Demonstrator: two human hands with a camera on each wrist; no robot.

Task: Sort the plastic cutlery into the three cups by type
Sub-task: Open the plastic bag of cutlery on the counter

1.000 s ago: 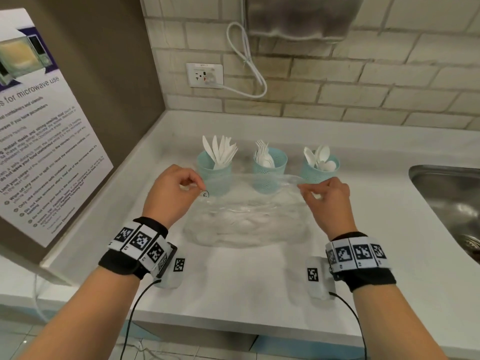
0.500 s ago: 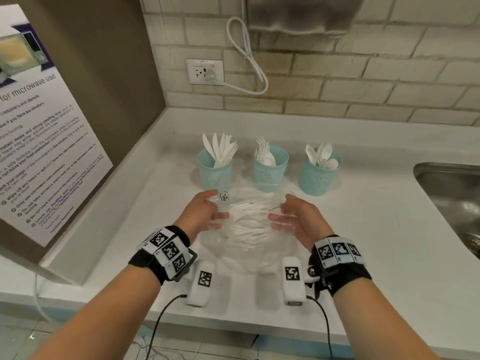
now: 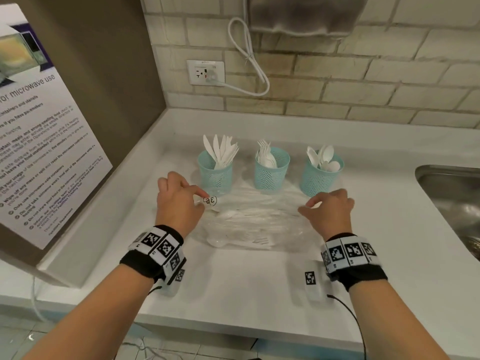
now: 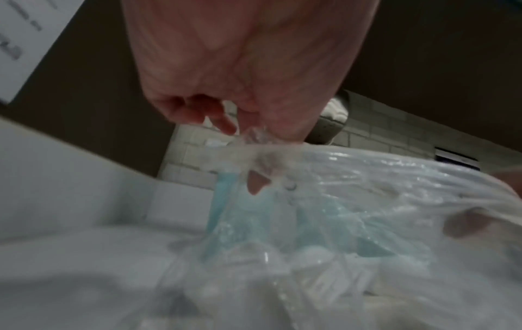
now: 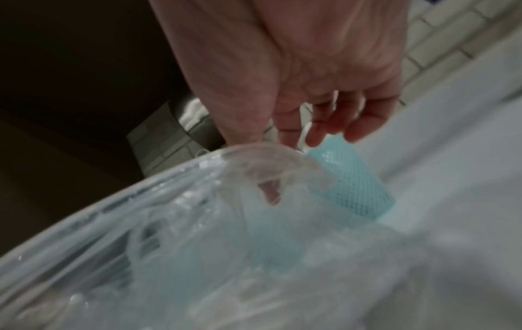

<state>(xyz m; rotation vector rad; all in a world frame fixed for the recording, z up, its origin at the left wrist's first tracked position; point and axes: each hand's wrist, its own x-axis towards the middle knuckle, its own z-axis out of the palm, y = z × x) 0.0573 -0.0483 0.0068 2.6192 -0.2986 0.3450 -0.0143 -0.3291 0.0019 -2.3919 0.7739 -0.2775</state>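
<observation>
Three light-blue mesh cups stand in a row on the white counter: the left cup (image 3: 215, 174) holds knives, the middle cup (image 3: 271, 171) holds forks, the right cup (image 3: 320, 175) holds spoons. In front of them lies a clear plastic bag (image 3: 254, 222) with several white utensils inside. My left hand (image 3: 179, 203) pinches the bag's left top corner by its small label. My right hand (image 3: 327, 213) pinches the right top corner. The wrist views show the film (image 4: 353, 178) stretched between my fingers, with the right cup (image 5: 350, 178) behind it.
A steel sink (image 3: 452, 198) opens at the right. A microwave-use poster (image 3: 44, 152) covers the cabinet side on the left. A wall outlet (image 3: 205, 72) with a white cable sits above the cups, under a hanging appliance (image 3: 304, 14).
A second ago both hands held the bag stretched wide; they came together at the bag's middle, and have now spread apart again, pinching its top corners, with cutlery showing inside.
</observation>
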